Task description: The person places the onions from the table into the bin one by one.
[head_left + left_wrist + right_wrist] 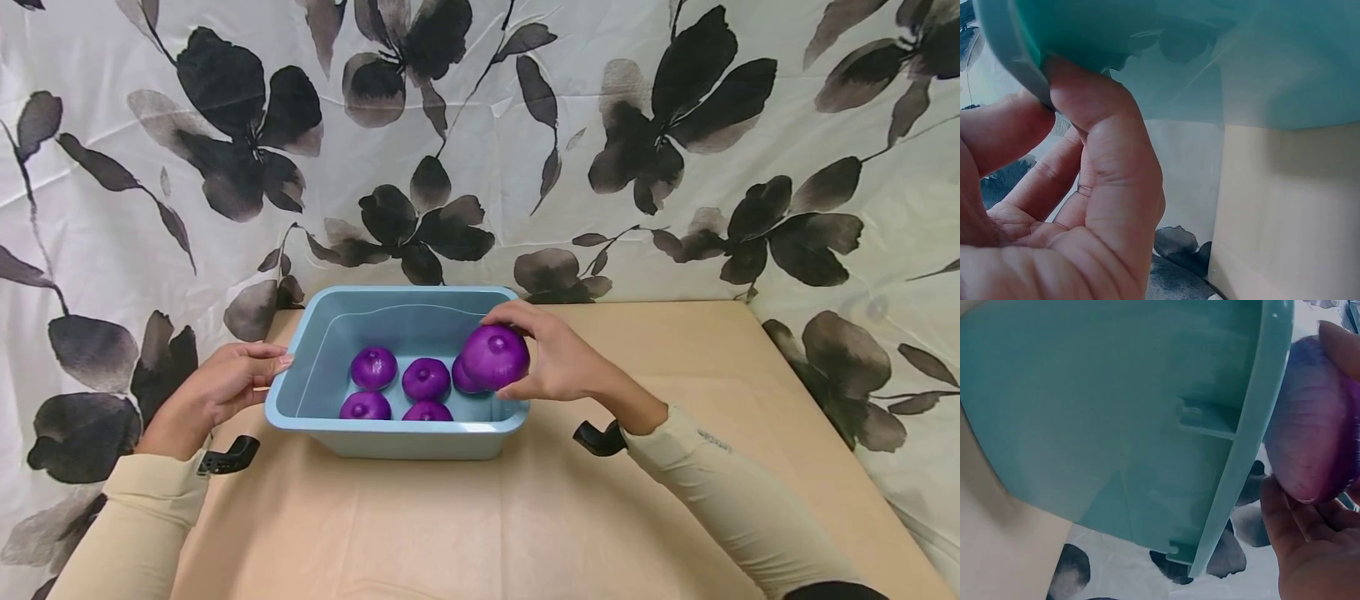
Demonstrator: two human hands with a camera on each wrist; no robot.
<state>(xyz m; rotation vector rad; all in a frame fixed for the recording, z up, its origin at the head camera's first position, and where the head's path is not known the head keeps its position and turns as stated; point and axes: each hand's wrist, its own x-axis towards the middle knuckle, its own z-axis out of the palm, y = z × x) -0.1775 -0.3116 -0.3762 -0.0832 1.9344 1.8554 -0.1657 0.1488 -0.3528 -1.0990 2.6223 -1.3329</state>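
A light-blue plastic tub stands on the table. My left hand pinches its left rim between thumb and fingers, and the left wrist view shows the rim caught there. My right hand grips a purple onion over the right end of the tub. In the right wrist view this onion shows just past the tub's rim, with fingers around it. Several more purple onions lie inside the tub. One of them is partly hidden behind the held onion, and the front wall cuts off the lower ones.
The tub rests towards the back of a tan-covered table. Behind and beside the table hangs a white cloth printed with dark flowers. A black wrist mount sits on the left forearm and another on the right.
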